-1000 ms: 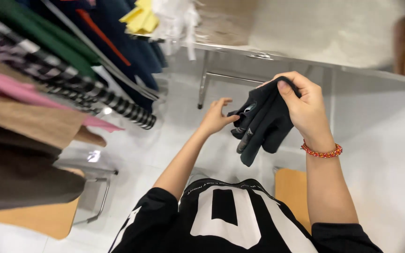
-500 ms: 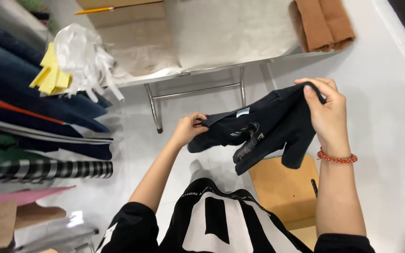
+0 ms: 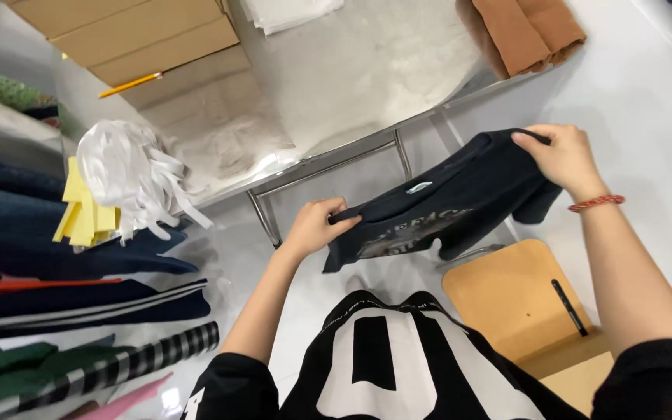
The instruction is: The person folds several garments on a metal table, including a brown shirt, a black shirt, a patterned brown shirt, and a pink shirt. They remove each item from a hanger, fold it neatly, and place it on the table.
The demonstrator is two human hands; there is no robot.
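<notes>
- Head view, looking down: we see one person's two bare arms reaching forward, holding a dark garment (image 3: 445,206) stretched between both hands above a pale floor (image 3: 647,101).
- The left hand (image 3: 316,227) has its grip clamped on the garment's lower left edge, fingers curled over the cloth.
- The right hand (image 3: 558,155) has its grip pinched shut on the garment's upper right edge; a red beaded bracelet (image 3: 596,203) sits on that wrist.
- The garment is held in the air, tilted up to the right, with a small light label near its top edge and a pale print on its front; it touches nothing but the hands.
- Beyond it stands a metal-legged table (image 3: 367,85) with a grey top. On it we see flat cardboard boxes (image 3: 126,35), a yellow pencil (image 3: 130,84), and folded brown cloth (image 3: 523,31) at the far right corner.
- At the left, a bunch of white strips (image 3: 130,175) and yellow tags (image 3: 83,214) hang over a row of hanging clothes (image 3: 56,264) in blue, green, checked and pink.
- Below the garment, a tan wooden board (image 3: 507,299) lies on the floor with a black pen (image 3: 569,307) on it.
- The person's black shirt (image 3: 398,365) with large white print fills the bottom edge.
</notes>
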